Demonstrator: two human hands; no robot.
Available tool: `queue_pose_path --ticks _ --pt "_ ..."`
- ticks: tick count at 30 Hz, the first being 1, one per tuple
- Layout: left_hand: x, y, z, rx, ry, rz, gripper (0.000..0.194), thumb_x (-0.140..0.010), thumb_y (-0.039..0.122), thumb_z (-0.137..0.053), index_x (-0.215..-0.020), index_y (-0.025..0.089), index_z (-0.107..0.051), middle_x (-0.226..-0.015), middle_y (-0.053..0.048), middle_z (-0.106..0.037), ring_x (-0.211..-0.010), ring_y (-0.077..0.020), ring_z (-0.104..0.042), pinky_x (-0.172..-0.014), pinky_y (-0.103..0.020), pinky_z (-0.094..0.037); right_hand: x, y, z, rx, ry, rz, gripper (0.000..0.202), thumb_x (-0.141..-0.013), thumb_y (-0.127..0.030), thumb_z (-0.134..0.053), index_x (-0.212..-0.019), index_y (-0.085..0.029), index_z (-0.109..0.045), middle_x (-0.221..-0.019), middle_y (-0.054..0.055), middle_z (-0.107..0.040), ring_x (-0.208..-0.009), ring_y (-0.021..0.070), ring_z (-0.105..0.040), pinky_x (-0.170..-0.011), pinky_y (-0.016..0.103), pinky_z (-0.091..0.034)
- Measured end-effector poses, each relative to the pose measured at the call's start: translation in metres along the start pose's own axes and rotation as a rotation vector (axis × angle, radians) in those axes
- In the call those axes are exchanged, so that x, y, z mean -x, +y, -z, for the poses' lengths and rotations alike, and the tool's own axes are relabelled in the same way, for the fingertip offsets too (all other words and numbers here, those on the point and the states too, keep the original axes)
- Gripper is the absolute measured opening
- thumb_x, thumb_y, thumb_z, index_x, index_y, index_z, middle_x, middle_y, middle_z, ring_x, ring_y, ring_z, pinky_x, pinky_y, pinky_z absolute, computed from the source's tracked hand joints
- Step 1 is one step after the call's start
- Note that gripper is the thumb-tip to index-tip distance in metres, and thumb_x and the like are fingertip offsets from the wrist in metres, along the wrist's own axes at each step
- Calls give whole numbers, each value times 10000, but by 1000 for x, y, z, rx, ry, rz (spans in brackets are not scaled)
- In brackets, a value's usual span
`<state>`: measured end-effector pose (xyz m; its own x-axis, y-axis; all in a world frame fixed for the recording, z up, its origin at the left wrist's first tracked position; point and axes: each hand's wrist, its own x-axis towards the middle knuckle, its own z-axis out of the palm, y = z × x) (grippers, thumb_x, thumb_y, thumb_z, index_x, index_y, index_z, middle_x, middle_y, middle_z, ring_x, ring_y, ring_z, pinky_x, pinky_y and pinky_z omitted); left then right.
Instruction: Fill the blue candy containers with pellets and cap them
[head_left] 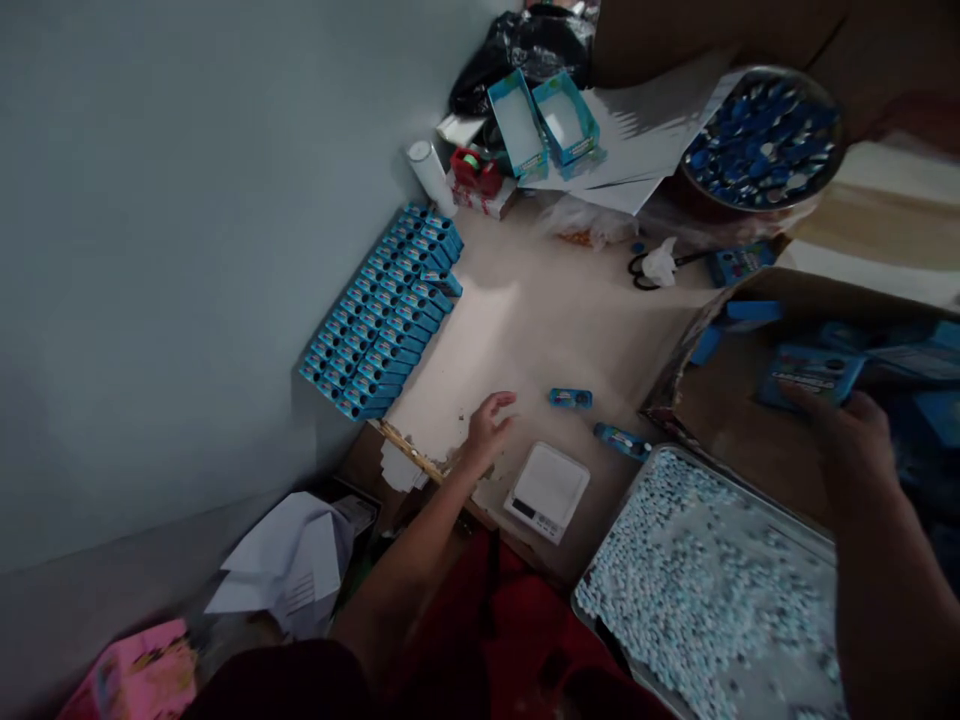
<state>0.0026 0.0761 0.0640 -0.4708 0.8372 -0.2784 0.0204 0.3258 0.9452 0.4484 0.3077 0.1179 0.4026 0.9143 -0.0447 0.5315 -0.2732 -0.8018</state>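
My left hand [489,432] hovers over the table's front edge, its fingers curved and parted around nothing. Just right of it lie a small blue box [570,398] and a white digital scale [551,490]. Inside a large cardboard box at the right, my right hand [862,430] grips a flat blue printed box [814,375]; part of its fingers is hidden in shadow. A second small blue box [622,440] rests between the scale and the cardboard box [667,400]. Along the wall stand tight rows of small blue boxes [382,310].
A metal tray [660,460] of small pale-blue pieces stands at the front right. At the back are a round tub [761,205] of blue wrapped pieces, two open blue trays [544,162], a red tape dispenser [476,172] and black-handled scissors [643,272].
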Motion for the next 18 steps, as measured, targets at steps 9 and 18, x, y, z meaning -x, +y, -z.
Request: queue_pose_path --ticks 9,18 --pt "112 21 -88 95 -365 -133 626 -884 607 -966 -1334 251 -715 -1416 -141 -782 -1370 -287 -757 -1233 -471 -599 241 -2 60 -443 -372 -164 594 -528 -601 -1068 -934 -267 -790 -945 32 -819 -885 277 -733 -936 481 -621" --pt "192 -22 -161 14 -766 -38 882 -648 602 -1111 -1369 252 -743 -1425 -154 -794 -1341 -338 -777 -1154 -490 -643 342 118 92 -575 -334 -321 660 -574 -647 -1062 -1008 -260 -751 -990 20 -803 -938 259 -734 -917 415 -631"
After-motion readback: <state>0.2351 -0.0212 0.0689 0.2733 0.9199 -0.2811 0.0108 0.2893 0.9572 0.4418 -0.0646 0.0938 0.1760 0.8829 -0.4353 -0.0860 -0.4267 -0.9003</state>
